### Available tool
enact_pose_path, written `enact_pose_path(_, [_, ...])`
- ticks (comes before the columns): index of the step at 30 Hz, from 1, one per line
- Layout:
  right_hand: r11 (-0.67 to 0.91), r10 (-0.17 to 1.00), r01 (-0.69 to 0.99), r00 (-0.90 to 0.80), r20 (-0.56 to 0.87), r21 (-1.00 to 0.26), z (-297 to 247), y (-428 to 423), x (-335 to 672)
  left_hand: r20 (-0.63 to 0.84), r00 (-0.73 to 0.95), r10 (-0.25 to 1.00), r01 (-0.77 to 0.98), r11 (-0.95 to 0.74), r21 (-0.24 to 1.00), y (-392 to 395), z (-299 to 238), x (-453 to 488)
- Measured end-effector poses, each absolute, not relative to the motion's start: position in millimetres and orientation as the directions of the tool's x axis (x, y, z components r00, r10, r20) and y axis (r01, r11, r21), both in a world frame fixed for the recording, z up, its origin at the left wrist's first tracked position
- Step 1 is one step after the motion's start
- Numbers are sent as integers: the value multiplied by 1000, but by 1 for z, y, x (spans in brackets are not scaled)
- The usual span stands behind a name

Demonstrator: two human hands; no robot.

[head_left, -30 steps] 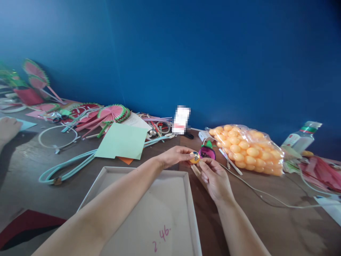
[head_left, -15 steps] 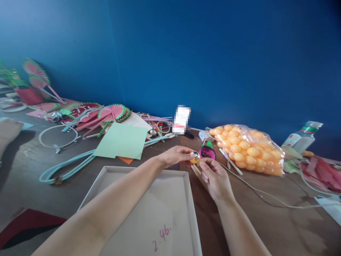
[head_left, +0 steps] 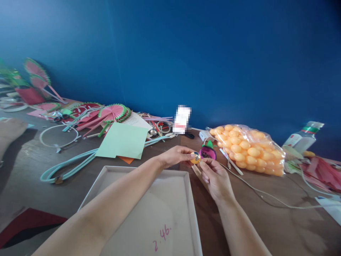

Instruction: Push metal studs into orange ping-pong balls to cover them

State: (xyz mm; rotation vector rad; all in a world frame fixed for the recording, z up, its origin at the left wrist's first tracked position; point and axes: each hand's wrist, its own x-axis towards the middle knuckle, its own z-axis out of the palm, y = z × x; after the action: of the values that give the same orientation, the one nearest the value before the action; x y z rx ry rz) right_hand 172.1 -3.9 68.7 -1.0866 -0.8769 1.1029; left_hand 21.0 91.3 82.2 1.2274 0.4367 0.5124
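My left hand (head_left: 178, 155) reaches past the white box lid (head_left: 149, 209) and grips a small yellow-orange ball (head_left: 195, 158) between thumb and fingers. The ball carries a dark, shiny mark on top. Against the ball's lower right side, my right hand (head_left: 215, 174) has its thumb and index finger pinched together; whatever lies between those fingertips is too small to tell. Just behind the ball sits a little purple dish (head_left: 209, 153) with a green leaf-shaped top and small dark bits inside. A clear bag (head_left: 247, 149) full of orange balls lies to the right.
A pale green sheet (head_left: 124, 140), looped light-blue tubing (head_left: 69, 165) and pink-green paper fans (head_left: 113, 113) lie to the left. Another person's hand (head_left: 12, 133) is at the far left. A white cable (head_left: 263, 193) crosses the right side, near a clear bottle (head_left: 303, 137).
Both my hands stay almost still around the ball. At the far left, the other person's hand has moved slightly to the right.
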Motion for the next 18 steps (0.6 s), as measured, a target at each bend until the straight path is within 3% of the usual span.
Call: enact_pose_path(18, [112, 982, -290, 181, 61, -950, 67, -4, 174, -42, 808, 588, -138, 258, 956, 90, 82, 21])
